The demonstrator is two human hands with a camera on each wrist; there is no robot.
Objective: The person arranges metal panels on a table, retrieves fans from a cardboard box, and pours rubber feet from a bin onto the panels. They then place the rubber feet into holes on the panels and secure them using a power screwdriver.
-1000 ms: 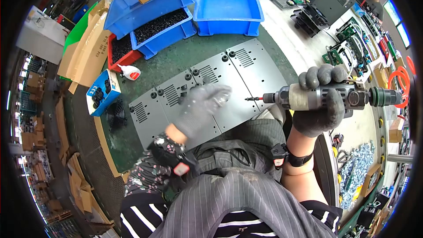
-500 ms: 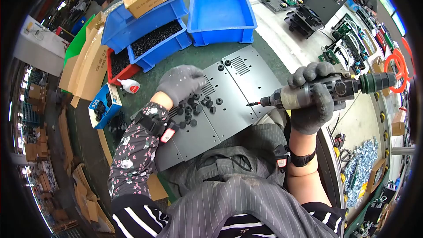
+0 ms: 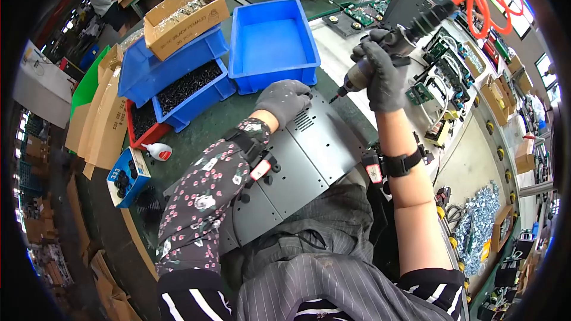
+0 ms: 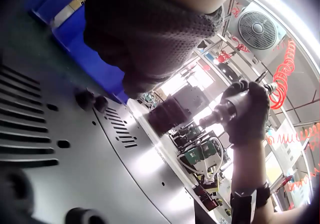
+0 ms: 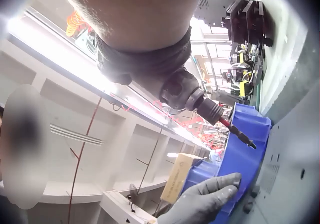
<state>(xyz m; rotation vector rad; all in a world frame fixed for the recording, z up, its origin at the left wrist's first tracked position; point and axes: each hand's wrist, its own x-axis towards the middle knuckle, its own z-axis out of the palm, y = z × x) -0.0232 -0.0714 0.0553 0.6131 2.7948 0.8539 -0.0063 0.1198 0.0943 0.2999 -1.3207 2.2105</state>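
Observation:
Grey slotted metal panels (image 3: 297, 166) lie side by side, with small black round pieces (image 3: 267, 179) on them. At their far edge is the gloved left hand (image 3: 284, 102), fingers bent; in the right wrist view that hand (image 5: 202, 201) pinches a small dark piece (image 5: 236, 182) between thumb and finger, partly hidden. The gloved right hand (image 3: 385, 74) grips a power screwdriver (image 3: 360, 76) above the panels' far right corner, its bit (image 3: 334, 99) angled down toward the left hand. In the left wrist view, black round pieces (image 4: 85, 99) stand beside a panel seam.
Beyond the panels are an empty blue bin (image 3: 273, 41), a blue bin of black parts (image 3: 189, 88), a red bin (image 3: 143, 120) and an open carton (image 3: 185, 21). A white bottle (image 3: 159, 151) and a small blue box (image 3: 128, 175) are at the left. Circuit assemblies (image 3: 437, 77) stand right.
The left hand has moved from over the panels, past the loose pieces, to their far edge. The right hand has raised the screwdriver away from the body and tilted it. The head view has shifted.

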